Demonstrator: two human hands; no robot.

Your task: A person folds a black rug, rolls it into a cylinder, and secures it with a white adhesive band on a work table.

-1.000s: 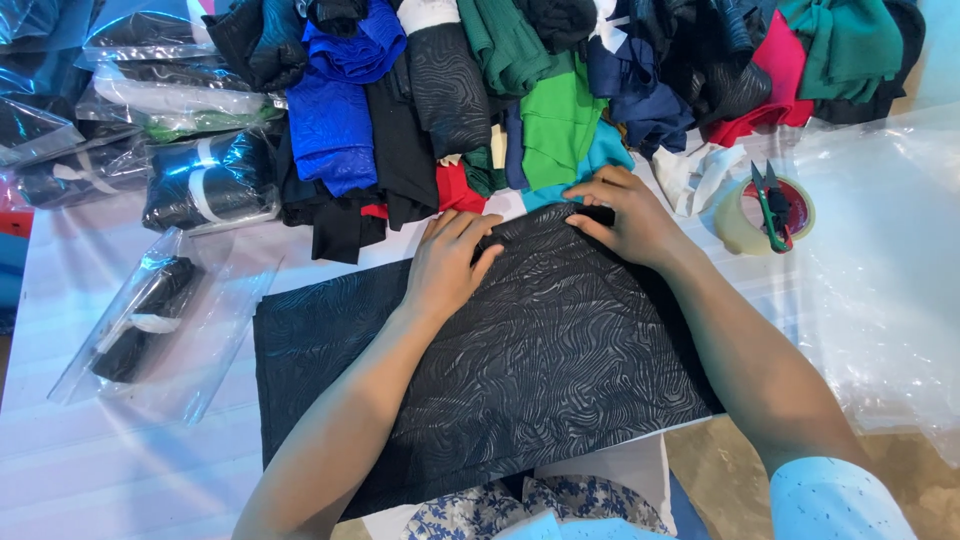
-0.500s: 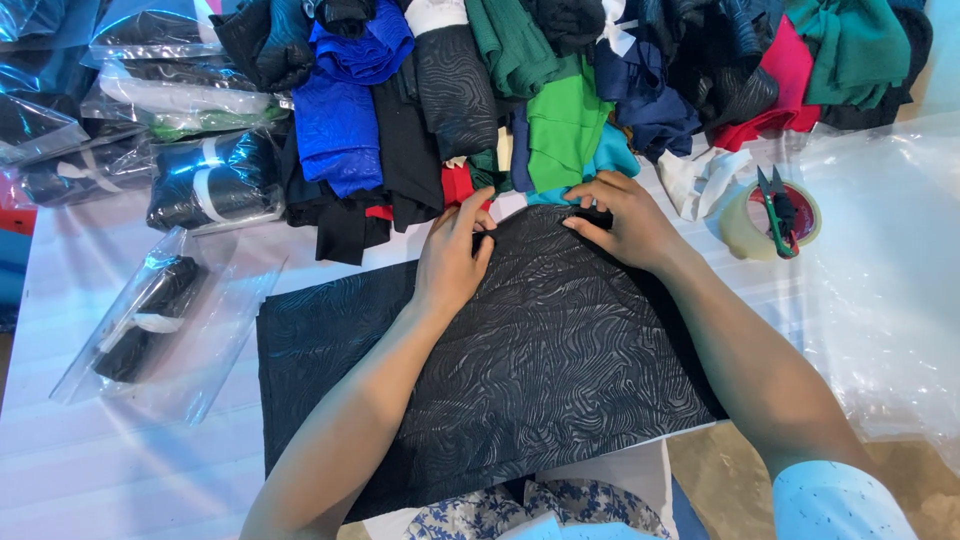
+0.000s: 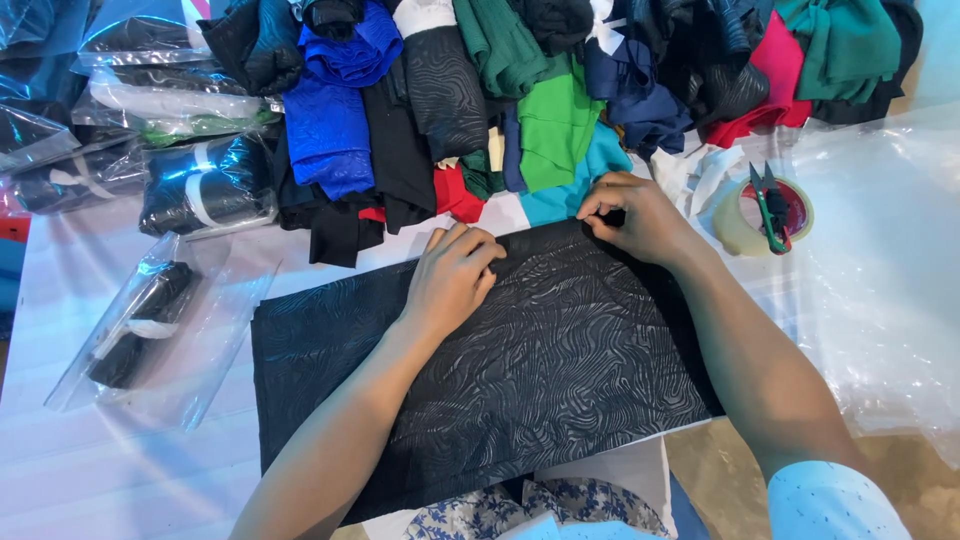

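While the left hand (image 3: 452, 280) lies flat, fingers extended, on the black textured fabric (image 3: 500, 380), pinning it to the white table (image 3: 60, 480), the right hand (image 3: 635, 215) pinches the fabric's far edge closed between fingertips. This fabric spreads across the table's near middle. Beyond that far edge, a pile of folded fabrics (image 3: 520, 100) crowds close. 1 bagged dark roll (image 3: 140, 325) sits toward the left edge; tape roll (image 3: 745, 225) and green snips (image 3: 768, 205) rest just right of the right hand.
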